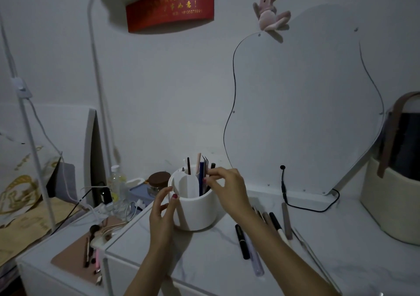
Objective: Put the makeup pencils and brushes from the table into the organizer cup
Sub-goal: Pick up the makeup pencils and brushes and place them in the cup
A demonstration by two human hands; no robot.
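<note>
Dim light flattens the white marble-patterned table (pixel 204 261), which stands against a pale wall with a wavy-edged mirror (pixel 306 104) leaning behind it. On the table stands the white organizer cup (pixel 195 214), divided inside, already holding several pencils (pixel 188 166) upright. The left hand (pixel 162 211) grips the cup's near side, thumb and fingers pressed to its wall. The right hand (pixel 225 186) sits over the rim, its fingertips pinched on a slim item too dark to identify. More pencils and brushes (pixel 276 225) lie to the right, partly hidden under the right forearm. A woven basket (pixel 391 207) is cut off at the frame's right edge.
</note>
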